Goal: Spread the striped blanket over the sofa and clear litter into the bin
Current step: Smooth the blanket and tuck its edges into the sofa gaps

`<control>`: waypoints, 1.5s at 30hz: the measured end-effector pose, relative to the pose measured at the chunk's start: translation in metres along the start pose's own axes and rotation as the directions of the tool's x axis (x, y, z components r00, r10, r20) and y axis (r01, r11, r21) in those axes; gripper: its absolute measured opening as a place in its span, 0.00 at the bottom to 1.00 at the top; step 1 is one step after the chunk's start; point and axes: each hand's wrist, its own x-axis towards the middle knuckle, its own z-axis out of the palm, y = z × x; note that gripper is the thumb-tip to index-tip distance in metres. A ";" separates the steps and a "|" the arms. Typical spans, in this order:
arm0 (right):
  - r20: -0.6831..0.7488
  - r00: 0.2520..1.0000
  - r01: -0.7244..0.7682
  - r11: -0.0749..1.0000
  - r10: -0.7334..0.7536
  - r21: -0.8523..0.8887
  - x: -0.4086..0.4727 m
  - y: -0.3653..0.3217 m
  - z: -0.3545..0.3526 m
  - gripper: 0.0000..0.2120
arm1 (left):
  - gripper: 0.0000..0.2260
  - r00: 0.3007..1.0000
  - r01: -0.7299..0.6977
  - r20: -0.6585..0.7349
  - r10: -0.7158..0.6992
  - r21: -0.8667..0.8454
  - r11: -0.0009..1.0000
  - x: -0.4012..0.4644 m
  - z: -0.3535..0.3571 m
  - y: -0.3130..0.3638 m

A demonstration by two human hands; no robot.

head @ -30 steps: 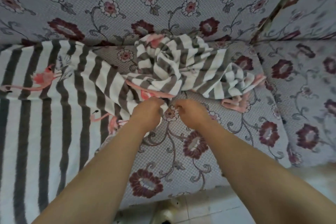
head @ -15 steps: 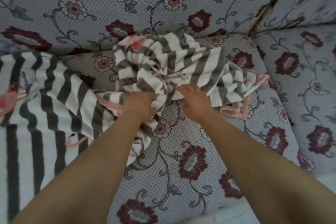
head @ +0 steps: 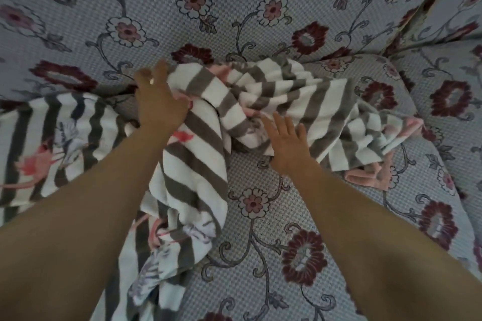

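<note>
The striped blanket (head: 300, 101), grey and white with pink flamingo prints, lies bunched on the seat of the floral sofa (head: 260, 229); part of it is spread flat at the left. My left hand (head: 157, 99) grips a fold of the blanket near the backrest, with a ring on one finger. My right hand (head: 288, 143) rests flat on the crumpled heap, fingers apart, holding nothing. Both forearms reach in from the bottom of the view. No litter or bin shows.
The sofa's backrest (head: 234, 8) fills the top of the view. A second cushion or armrest (head: 448, 86) with the same flower pattern stands at the right. Bare seat fabric lies between my arms.
Both hands moved away from the front of the seat, up into the heap. My left hand went to the backrest and took a fold; my right hand opened flat. The view came closer.
</note>
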 end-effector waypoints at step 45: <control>-0.029 0.974 0.224 0.974 -0.224 0.016 0.024 0.179 -0.070 0.36 | 0.16 0.953 -0.033 0.291 -0.083 0.371 0.928 -0.086 0.196 0.140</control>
